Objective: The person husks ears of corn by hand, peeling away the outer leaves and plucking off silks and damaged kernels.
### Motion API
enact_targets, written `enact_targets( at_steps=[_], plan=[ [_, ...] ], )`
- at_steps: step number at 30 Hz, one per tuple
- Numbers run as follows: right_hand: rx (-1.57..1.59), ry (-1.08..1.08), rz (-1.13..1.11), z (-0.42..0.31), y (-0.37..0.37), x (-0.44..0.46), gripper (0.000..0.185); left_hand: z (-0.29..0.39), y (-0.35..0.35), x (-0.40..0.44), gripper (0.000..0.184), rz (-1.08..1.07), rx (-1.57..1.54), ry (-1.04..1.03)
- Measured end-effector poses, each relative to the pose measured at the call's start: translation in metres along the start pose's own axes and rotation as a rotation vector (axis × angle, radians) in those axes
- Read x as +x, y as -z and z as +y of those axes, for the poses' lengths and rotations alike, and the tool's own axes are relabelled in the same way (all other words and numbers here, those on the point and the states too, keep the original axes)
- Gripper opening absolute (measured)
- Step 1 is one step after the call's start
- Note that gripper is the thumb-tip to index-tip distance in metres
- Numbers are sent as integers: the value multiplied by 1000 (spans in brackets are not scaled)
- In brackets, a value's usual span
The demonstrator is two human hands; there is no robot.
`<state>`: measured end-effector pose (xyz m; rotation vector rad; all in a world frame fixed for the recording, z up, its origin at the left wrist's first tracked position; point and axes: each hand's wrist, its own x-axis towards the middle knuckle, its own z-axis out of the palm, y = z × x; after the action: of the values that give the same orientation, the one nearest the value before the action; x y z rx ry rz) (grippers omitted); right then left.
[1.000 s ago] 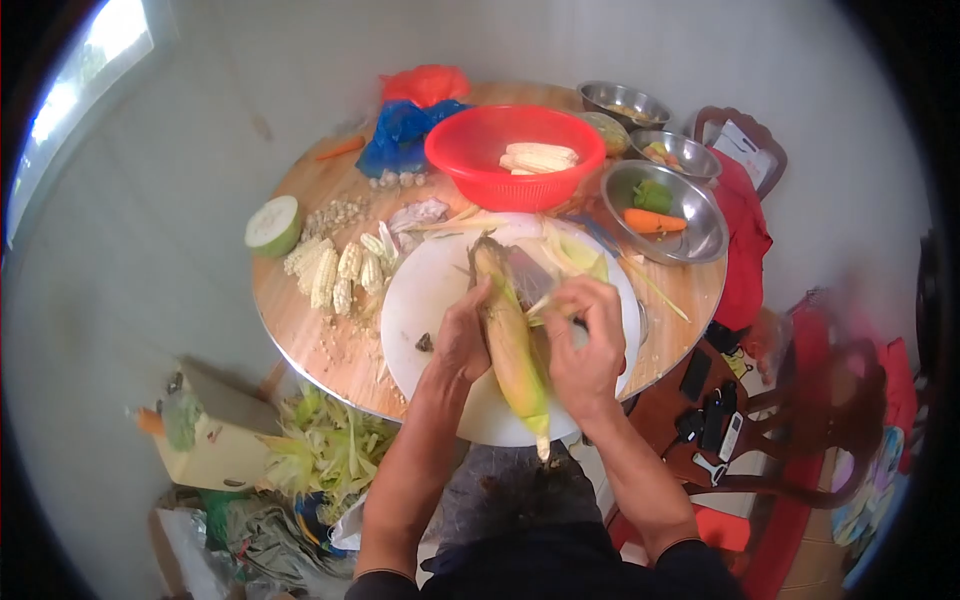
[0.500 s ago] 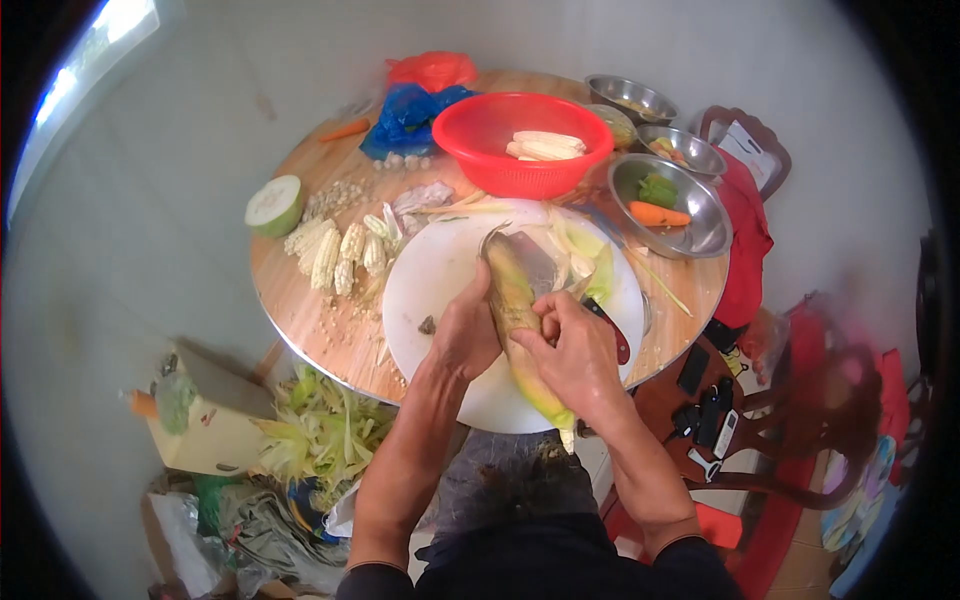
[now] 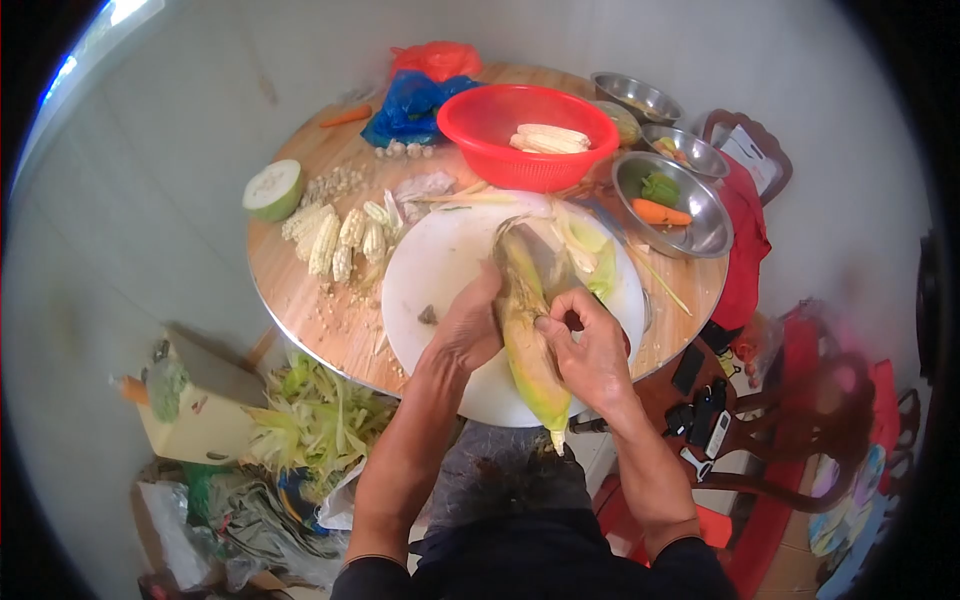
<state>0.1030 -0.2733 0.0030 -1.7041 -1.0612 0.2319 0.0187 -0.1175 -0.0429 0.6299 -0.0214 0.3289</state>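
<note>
An ear of corn in its green-yellow husk (image 3: 530, 345) is held over the white round board (image 3: 430, 270), its stalk end toward my body. My left hand (image 3: 472, 320) is wrapped along the ear's left side. At the ear's right side, the thumb and index finger of my right hand (image 3: 592, 350) pinch the husk. Stripped husk leaves (image 3: 590, 245) lie on the board's upper right. Husked cobs (image 3: 325, 243) lie left of the board, and more cobs (image 3: 548, 139) rest in the red basket (image 3: 530, 175) behind it.
Metal bowls hold a carrot (image 3: 660, 212) and a green pepper. A cut gourd (image 3: 272, 190), garlic and a blue bag (image 3: 410, 105) are on the wooden table (image 3: 290, 290). Husks (image 3: 320, 415) are heaped below left. Small devices (image 3: 710, 410) lie on a chair at right.
My right hand has moved from the husk's upper part down along the ear, its fingers now against the husk. The view has tilted slightly, and the knife handle seen earlier is now hidden.
</note>
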Motion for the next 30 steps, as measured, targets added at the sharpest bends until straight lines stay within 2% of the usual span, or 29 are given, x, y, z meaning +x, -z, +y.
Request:
enact_targets(
  at_steps=[2,4,8,10,12,14,17,19,20,22,23,24,26,27,30],
  plan=[
    [70,-18,36,10,-5,2,16,-2,2,2,67,37,-46,15],
    [142,-41,67,11,-8,2,15,-7,4,5,65,40,-26,-66],
    [-17,120,180,7,-14,-5,16,-3,-12,5,62,96,-31,-122],
    [-84,204,238,6,-17,-17,16,3,-20,5,59,279,6,-166],
    [-80,418,314,6,-17,-33,15,11,1,6,59,232,-12,-216],
    [-79,410,265,19,-14,-33,18,13,14,13,58,178,-31,-256],
    [22,447,341,30,-22,-16,18,11,10,14,61,204,-90,-206],
    [435,200,274,27,-29,-9,16,7,-17,16,57,303,-102,-191],
    [434,201,276,27,-28,-5,16,4,-17,19,57,301,-102,-191],
    [403,13,184,29,-29,-3,11,0,-8,25,50,584,350,-150],
    [570,-41,165,34,-34,-3,9,2,-1,26,50,593,348,-152],
    [573,-44,159,30,-34,-4,9,8,8,29,47,649,334,-178],
    [966,-176,122,15,-26,-10,8,19,31,35,44,699,325,-206],
    [976,-257,163,8,-25,-20,9,27,48,37,44,728,282,-243],
    [969,-198,183,29,-28,-55,10,41,74,41,44,761,177,-346]
  ],
)
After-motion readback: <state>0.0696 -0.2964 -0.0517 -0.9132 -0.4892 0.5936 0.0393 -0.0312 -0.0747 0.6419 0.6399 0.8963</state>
